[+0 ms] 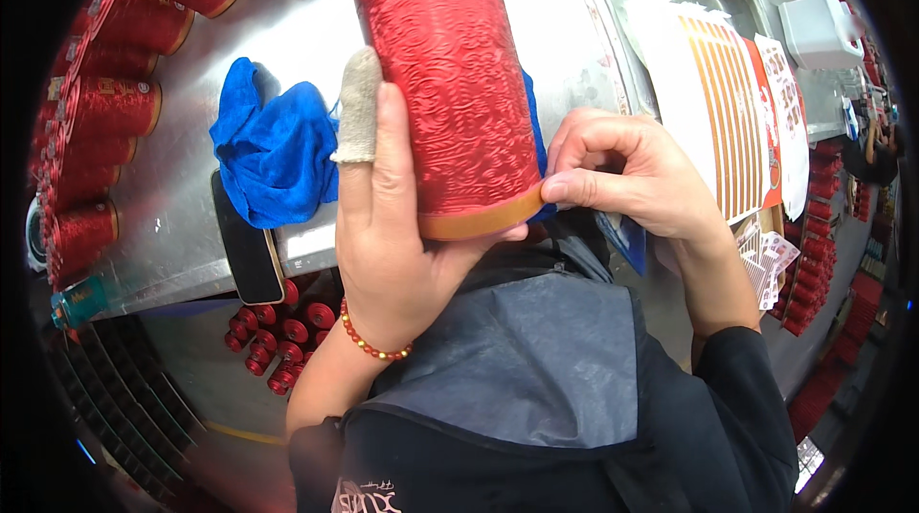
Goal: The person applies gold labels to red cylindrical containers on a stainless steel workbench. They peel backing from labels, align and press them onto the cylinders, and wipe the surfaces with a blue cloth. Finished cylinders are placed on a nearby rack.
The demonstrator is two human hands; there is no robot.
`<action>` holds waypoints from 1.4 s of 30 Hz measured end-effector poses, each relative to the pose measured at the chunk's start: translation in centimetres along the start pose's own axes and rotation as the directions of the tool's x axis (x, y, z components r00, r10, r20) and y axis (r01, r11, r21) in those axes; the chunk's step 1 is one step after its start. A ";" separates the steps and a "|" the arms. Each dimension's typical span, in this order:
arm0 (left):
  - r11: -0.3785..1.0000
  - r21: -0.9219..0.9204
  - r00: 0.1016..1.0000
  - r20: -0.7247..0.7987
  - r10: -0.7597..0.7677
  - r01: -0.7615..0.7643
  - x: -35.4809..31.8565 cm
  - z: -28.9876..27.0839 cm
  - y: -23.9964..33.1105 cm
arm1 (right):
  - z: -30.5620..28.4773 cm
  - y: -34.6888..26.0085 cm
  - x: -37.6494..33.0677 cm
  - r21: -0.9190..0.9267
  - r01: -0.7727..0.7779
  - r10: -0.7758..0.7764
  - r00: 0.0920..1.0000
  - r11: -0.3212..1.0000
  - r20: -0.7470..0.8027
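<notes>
A large red cylinder with a wrinkled, glossy surface lies with its near end toward me. Around that end runs a gold strip. My left hand cradles the cylinder along its left side and under the near end, a grey cloth cover on one finger. At the right end of the strip, my right hand pinches with thumb and forefinger against the cylinder's edge. Part of a blue cloth shows behind the cylinder. The underside of the cylinder is hidden.
On the metal table lie a crumpled blue cloth and a dark phone at its edge. Several red cylinders line the left. At right are a sheet of gold strips and a white plastic jug.
</notes>
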State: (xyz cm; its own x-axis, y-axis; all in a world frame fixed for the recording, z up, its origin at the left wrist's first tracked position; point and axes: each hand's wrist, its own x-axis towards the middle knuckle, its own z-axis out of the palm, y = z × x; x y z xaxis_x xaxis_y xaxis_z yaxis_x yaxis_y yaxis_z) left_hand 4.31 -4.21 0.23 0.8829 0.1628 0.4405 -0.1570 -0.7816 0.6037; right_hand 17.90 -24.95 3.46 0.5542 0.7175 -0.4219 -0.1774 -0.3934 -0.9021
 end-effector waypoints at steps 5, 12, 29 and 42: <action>0.993 -0.120 0.998 0.061 0.000 0.007 -1.0 -0.5 -1.5 | 0.6 -0.3 0.2 -0.002 0.028 -0.028 1.000 1.000 0.015; 0.931 0.211 0.952 0.003 0.305 -0.299 -4.3 -2.0 1.8 | 0.9 0.0 0.2 0.009 0.042 -0.042 0.999 0.999 0.018; 0.989 0.132 0.993 -0.085 0.082 -0.070 -0.3 0.5 0.6 | -0.6 0.2 -0.7 0.063 -0.012 0.012 1.000 0.998 -0.003; 0.972 0.165 0.983 -0.049 0.174 -0.164 -4.1 -1.2 1.3 | 0.0 0.5 0.5 0.060 -0.043 0.040 0.998 0.997 0.049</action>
State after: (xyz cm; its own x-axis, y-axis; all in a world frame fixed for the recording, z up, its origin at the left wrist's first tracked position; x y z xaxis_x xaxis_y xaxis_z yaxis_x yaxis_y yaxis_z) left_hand -0.03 -5.19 -0.03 0.8193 0.0533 0.5708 -0.2244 -0.8864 0.4049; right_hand 18.06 -24.77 2.85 0.5064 0.7282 -0.4618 -0.2497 -0.3888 -0.8868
